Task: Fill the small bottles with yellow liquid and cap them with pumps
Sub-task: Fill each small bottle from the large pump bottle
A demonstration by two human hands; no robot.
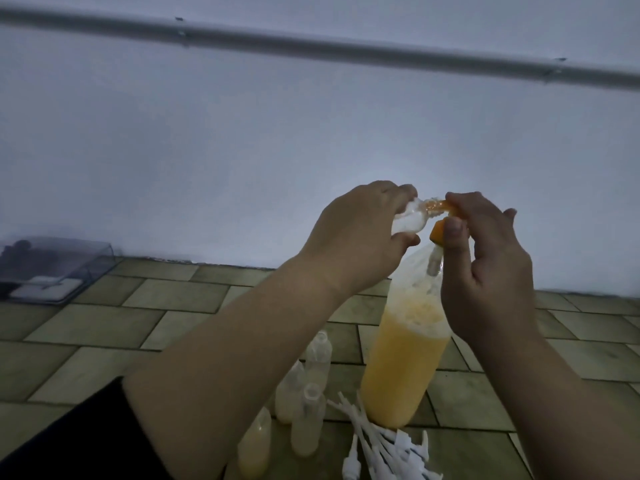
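Left hand [360,233] gripping tilted small bottle [169,221], right hand [485,258] pinching orange nozzle [545,208]; misaligned mouth risks spilling.

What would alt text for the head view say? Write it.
A left hand holds a small clear bottle against the orange pump nozzle that the right hand works atop a large bottle of yellow liquid; small bottles and white pumps lie below.
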